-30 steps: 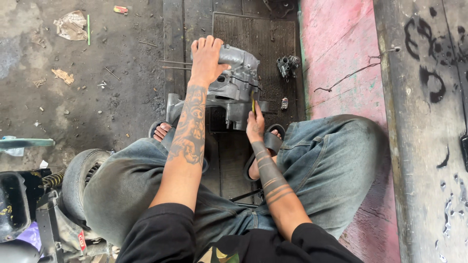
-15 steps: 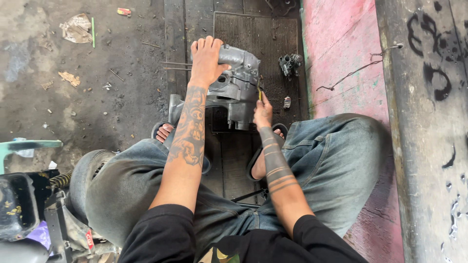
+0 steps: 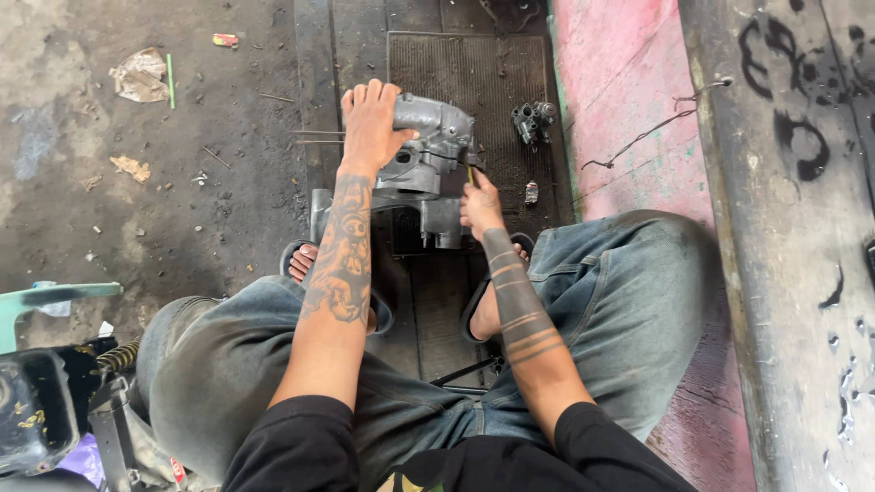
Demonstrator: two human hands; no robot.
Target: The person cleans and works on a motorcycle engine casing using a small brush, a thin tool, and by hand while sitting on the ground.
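Head view, the only one. The person sits low, knees apart in blue jeans, feet in dark sandals on the grimy floor (image 3: 182, 210).

A grey metal engine casing (image 3: 428, 169) stands on a dark ribbed mat (image 3: 483, 73) between the feet.

The left hand (image 3: 369, 128) reaches forward on a nearly straight, tattooed forearm. It lies palm down over the top left of the casing, fingers (image 3: 365, 96) together and curled over the far edge, gripping it.

The right hand (image 3: 478, 205) comes in on a bent arm with banded tattoos. Its fingers are closed around a slim tool with a yellowish shank (image 3: 471, 173), whose tip meets the right side of the casing.

A small dark metal part (image 3: 531, 120) lies on the mat, to the right of the casing and apart from it. A faded pink slab (image 3: 629, 82) borders the mat on the right.
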